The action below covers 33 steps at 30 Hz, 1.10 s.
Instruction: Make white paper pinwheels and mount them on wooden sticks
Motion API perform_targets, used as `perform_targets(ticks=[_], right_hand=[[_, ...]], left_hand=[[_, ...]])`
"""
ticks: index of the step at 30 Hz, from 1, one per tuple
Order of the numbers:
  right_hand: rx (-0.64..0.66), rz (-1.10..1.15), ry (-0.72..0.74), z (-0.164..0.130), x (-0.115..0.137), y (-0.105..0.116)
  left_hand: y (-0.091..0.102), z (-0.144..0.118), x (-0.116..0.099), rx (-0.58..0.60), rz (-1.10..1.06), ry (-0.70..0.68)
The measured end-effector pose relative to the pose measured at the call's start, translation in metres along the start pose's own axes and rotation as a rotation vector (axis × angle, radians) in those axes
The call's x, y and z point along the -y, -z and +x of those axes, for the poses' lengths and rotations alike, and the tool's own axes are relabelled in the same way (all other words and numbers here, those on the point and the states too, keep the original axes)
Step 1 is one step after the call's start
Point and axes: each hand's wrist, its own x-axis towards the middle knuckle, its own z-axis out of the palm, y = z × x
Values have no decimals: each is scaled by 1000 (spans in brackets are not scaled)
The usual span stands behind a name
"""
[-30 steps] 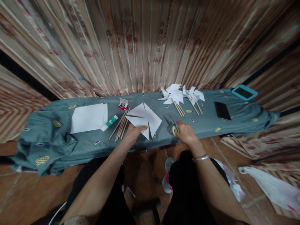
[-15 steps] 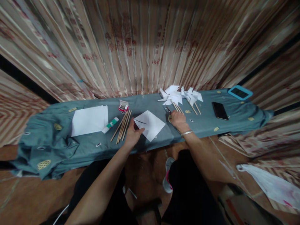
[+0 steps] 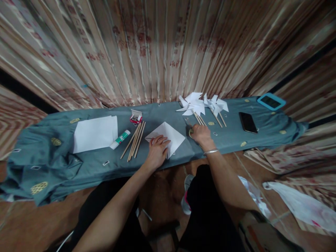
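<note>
My left hand point(image 3: 157, 148) lies over a square sheet of white paper point(image 3: 176, 136), its fingers stretched out and touching it. The sheet is turned like a diamond, with creases and a slit near its left corner, partly covered by the fingers. To its right, my right hand point(image 3: 201, 135) is closed around scissors point(image 3: 190, 132); a yellowish handle loop shows, and the blades are hard to make out. Just beyond that hand are a large white paper pinwheel point(image 3: 193, 104) on wooden sticks and a smaller pinwheel point(image 3: 215, 104).
Left of the sheet lie several wooden sticks point(image 3: 136, 141), a small open red-and-white box point(image 3: 135, 117), a glue stick point(image 3: 120, 139) and a stack of white paper point(image 3: 93, 134). A black phone point(image 3: 248, 122) and a blue-framed device point(image 3: 271, 102) lie right on the green cloth point(image 3: 147, 112).
My left hand has moved from pinching the sheet's left edge to lying over its lower left part. My right hand stays in nearly the same place, holding the scissors.
</note>
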Motion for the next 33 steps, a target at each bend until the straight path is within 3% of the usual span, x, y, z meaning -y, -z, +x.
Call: perform_targets(ticks=[5,10,15,21,33], right_hand=[[10,18,19,-10,9,4],[2,51,-23,-5,-1,5],[-10,57,-67,4,-15,1],[-56,110,-135,4,-19,0],[-4,125,-99,12,-21,-11]], left_hand=[[-12,11,-16,-64,-188,-91],[-17,24,-26,-45,-190,-106],[-11,29,-8,-78,-68,-48],[-8,17,12,-43,107,-37],[-4,9,7,31,157,-19]])
